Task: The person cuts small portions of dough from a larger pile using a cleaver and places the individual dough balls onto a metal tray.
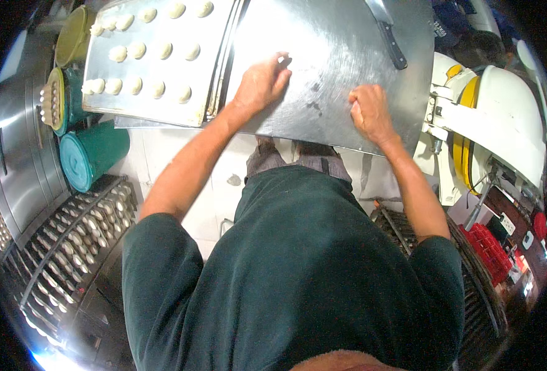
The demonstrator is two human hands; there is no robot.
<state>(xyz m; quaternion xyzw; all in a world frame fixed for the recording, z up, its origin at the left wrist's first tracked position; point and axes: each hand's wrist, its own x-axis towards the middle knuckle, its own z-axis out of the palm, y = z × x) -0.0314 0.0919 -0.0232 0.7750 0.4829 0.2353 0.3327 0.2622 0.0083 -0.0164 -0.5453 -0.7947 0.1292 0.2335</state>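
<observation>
My left hand (262, 81) rests palm down on the steel worktable (341, 37), its fingers closed over a small pale piece of dough (282, 60) that shows at the fingertips. My right hand (370, 111) is curled into a fist near the table's front edge, pressing a piece of dough of which only a sliver shows. To the left lies a metal baking tray (208, 105) carrying several rows of small pale dough pieces (136, 51).
A black-handled knife (389, 38) lies at the table's far right. Green lidded buckets (91, 154) stand at the left, above dark racks of moulds (69, 247). A white and yellow machine (496, 123) stands to the right, with a red crate (488, 250) below it.
</observation>
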